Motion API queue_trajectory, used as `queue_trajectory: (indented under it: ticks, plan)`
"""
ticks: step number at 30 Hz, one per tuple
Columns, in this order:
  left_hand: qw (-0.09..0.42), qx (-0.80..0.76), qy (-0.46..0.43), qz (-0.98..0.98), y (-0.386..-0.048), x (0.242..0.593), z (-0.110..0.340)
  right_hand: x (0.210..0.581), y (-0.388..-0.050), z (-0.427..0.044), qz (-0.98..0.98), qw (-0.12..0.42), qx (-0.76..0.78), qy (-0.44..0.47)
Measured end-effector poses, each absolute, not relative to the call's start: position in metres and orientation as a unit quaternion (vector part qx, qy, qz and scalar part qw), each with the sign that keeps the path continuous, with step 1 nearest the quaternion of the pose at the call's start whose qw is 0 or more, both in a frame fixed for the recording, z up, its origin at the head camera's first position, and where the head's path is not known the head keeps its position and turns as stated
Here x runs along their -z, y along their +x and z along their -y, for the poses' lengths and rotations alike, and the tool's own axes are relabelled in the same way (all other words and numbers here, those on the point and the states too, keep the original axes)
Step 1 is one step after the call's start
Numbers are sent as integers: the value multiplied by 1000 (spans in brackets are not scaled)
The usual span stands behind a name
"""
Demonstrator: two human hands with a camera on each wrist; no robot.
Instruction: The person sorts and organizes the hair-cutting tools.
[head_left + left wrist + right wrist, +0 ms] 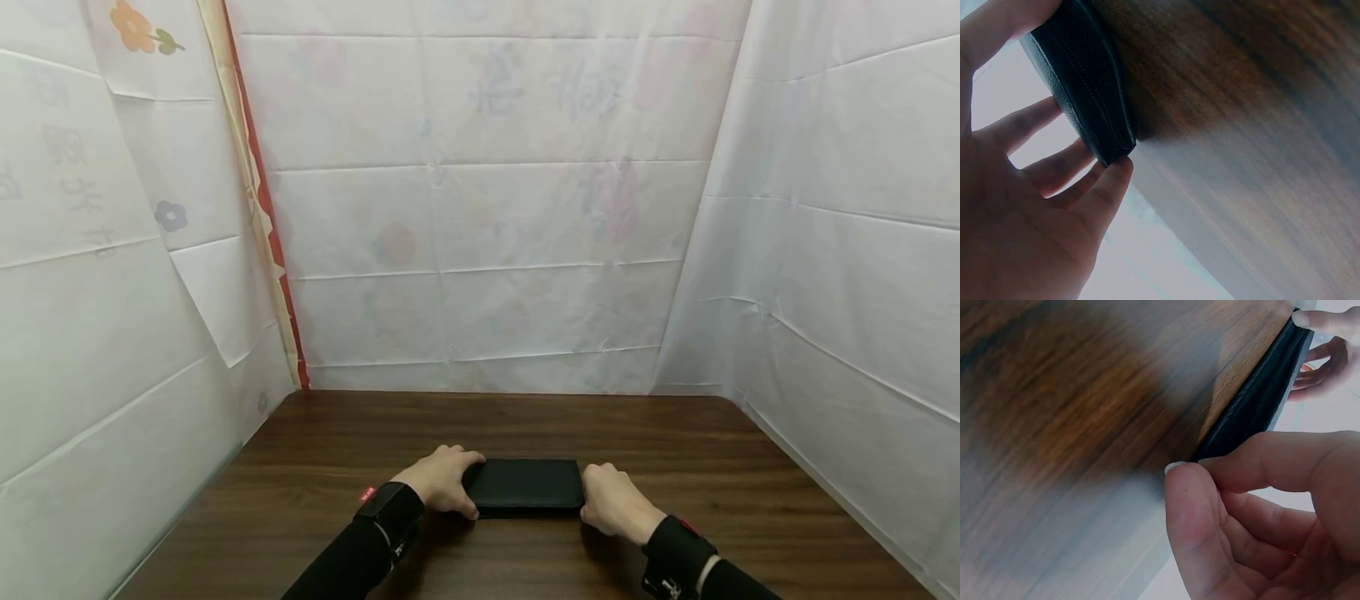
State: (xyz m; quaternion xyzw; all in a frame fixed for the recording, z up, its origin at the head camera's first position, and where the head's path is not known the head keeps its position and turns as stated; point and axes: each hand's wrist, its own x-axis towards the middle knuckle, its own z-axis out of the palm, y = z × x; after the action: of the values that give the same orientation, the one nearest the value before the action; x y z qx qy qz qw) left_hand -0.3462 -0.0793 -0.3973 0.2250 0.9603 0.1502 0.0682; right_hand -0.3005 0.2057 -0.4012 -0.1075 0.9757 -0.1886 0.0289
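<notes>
A black long wallet (527,485) with a smooth, leather-like cover lies flat on the brown wooden table. My left hand (442,477) grips its left end, thumb at the near corner and fingers spread along the far side. A zipper seam runs down the narrow side of the wallet (1079,75) in the left wrist view. At the right end, my right hand (617,502) is curled, its thumb and forefinger pinching the near right corner. In the right wrist view those fingertips cover that corner, so whether a zipper pull sits between them is hidden.
The wooden tabletop (360,550) spreads around both hands. White creased sheets hang as a back wall (487,217), a left wall (97,333) and a right wall (862,292). A red-edged strip (258,183) runs down the back left corner.
</notes>
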Motion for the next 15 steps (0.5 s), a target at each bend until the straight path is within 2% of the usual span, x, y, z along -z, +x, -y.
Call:
queue_trajectory:
  ticks: [15]
  plan:
    - [72, -150, 225, -960, -347, 397, 80, 402, -298, -204, -978, 13, 177, -106]
